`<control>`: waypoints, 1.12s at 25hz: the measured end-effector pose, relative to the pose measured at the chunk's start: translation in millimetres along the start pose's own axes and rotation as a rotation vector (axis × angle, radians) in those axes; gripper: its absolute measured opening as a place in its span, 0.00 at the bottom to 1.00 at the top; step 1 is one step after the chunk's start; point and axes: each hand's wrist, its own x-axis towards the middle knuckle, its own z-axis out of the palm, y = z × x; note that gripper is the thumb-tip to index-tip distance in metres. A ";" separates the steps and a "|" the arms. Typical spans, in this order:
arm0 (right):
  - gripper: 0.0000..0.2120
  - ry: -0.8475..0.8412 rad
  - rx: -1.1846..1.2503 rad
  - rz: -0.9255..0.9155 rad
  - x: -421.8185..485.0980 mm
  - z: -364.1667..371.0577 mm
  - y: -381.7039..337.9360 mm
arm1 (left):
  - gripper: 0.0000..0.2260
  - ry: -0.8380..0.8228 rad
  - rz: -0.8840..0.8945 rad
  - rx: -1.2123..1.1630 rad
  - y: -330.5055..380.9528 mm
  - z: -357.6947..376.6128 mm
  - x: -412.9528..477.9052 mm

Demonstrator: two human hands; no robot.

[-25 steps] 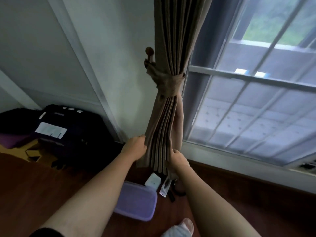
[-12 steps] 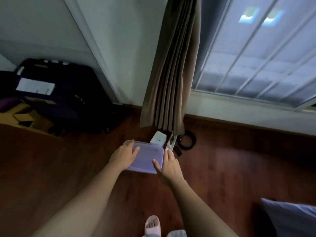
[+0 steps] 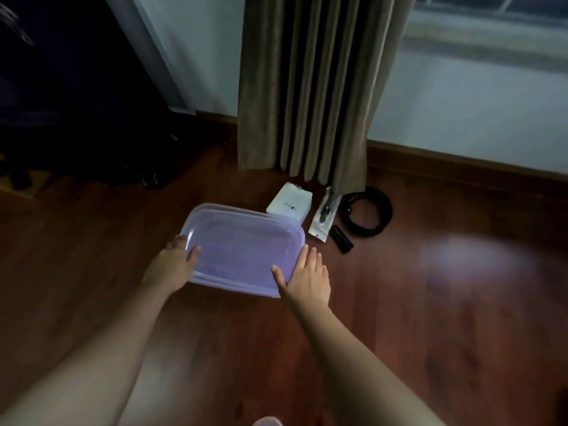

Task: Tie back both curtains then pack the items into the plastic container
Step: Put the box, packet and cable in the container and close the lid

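Observation:
A purple lidded plastic container [image 3: 242, 247] sits on the wooden floor below the hanging beige curtain [image 3: 307, 87]. My left hand [image 3: 172, 265] grips its left edge with the thumb on the lid. At its right edge my right hand [image 3: 307, 275] presses against the side, thumb on the lid and fingers stretched along the wall. Just beyond the container lie a white box [image 3: 289, 204], a clear packet with a dark item [image 3: 322, 221], a small black stick [image 3: 340, 242] and a coiled black cable [image 3: 365, 215].
A dark suitcase [image 3: 76, 87] stands against the wall at the left. A white wall and window sill [image 3: 491, 35] run along the right. The toe of a slipper [image 3: 267, 421] shows at the bottom edge.
Both hands let go of the tied curtain and dropped to the floor. They now rest on the two sides of the purple container, and my view has tilted down and closer.

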 end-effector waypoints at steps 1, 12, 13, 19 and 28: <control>0.43 0.031 -0.015 0.036 21.5 19.1 4.3 | 0.24 0.023 -0.014 0.004 -8.5 19.0 18.2; 0.30 0.037 0.565 0.085 120.5 82.6 41.7 | 0.24 0.187 -0.231 -0.289 -39.7 91.2 102.4; 0.29 0.021 0.548 0.075 116.6 77.5 45.0 | 0.25 0.152 -0.236 -0.293 -43.0 87.6 98.0; 0.29 -0.030 0.423 0.038 73.7 38.6 117.6 | 0.37 -0.174 -0.101 -0.289 -39.9 79.6 78.6; 0.27 0.256 0.483 0.291 4.5 18.7 334.7 | 0.25 -0.301 0.344 -0.463 157.2 175.5 15.7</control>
